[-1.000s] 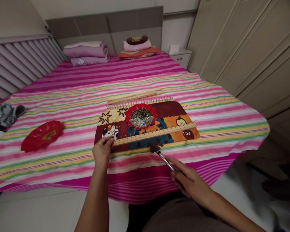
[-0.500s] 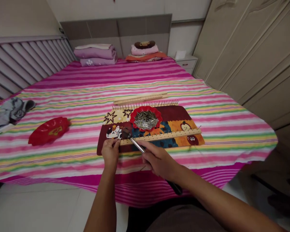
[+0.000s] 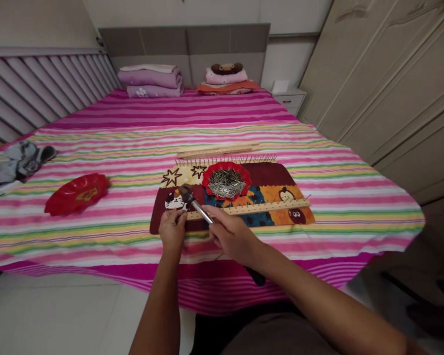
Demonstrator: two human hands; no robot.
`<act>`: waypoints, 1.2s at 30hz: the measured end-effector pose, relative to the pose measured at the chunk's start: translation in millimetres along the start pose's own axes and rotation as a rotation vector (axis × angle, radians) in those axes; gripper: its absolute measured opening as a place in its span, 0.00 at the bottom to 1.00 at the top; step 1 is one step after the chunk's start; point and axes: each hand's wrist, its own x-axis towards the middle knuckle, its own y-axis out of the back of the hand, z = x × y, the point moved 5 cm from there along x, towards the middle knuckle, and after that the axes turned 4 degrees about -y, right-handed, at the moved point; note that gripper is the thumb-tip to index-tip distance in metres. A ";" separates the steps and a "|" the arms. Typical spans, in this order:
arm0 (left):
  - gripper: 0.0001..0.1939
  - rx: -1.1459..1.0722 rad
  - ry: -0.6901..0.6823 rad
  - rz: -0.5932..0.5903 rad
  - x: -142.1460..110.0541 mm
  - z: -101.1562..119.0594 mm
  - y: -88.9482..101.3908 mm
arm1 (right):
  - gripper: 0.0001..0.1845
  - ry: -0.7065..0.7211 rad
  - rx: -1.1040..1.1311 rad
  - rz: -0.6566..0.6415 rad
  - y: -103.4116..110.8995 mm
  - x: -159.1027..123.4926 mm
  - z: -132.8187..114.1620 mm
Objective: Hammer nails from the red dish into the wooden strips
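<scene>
My right hand (image 3: 234, 235) is closed round the handle of a hammer (image 3: 199, 204), its dark head raised above the left part of a drilled wooden strip (image 3: 244, 209). At that strip's left end, my left hand (image 3: 173, 229) pinches what looks like a thin nail, mostly hidden by the fingertips. Several nails stand in the strip's holes. Just beyond it, a red scalloped dish (image 3: 206, 190) holds a heap of loose nails (image 3: 226, 182). Strip and dish rest on a patterned mat (image 3: 270, 173) with a cat and other cartoon figures.
Behind the dish lies a strip full of upright nails (image 3: 225, 160), with bare wooden strips (image 3: 218, 149) farther back. A second red dish (image 3: 77, 194) sits on the striped bedspread (image 3: 126, 162) at left, near grey clothing (image 3: 17, 165). Folded bedding (image 3: 151, 81) lies by the headboard.
The hammer head has risen and moved slightly left, away from the strip, with my right hand following. My left hand keeps its pinch at the strip's left end. The view has shifted a little.
</scene>
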 end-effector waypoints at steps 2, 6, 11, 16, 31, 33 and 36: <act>0.09 -0.003 -0.002 0.050 -5.6 6.1 8.5 | 0.26 -0.007 0.015 0.016 11.1 -21.3 1.2; 0.08 0.033 -0.004 -0.041 -34.6 22.9 13.0 | 0.25 -0.057 0.115 0.051 28.2 -59.4 17.1; 0.03 0.195 -0.036 -0.645 -94.7 35.5 -28.2 | 0.25 -0.143 0.181 0.117 37.3 -80.7 39.7; 0.06 0.361 -0.083 -0.717 -116.4 35.0 -40.7 | 0.25 -0.174 0.219 0.147 41.4 -84.1 41.8; 0.19 -0.518 0.604 -0.799 -115.7 11.1 -19.2 | 0.27 -0.243 0.232 0.129 35.6 -86.4 47.8; 0.21 -0.596 0.645 -0.765 -114.5 10.3 -17.8 | 0.28 -0.244 0.245 0.124 35.1 -86.4 47.9; 0.22 -0.647 0.660 -0.627 -104.3 2.7 -8.8 | 0.28 -0.240 0.249 0.118 34.6 -86.7 48.1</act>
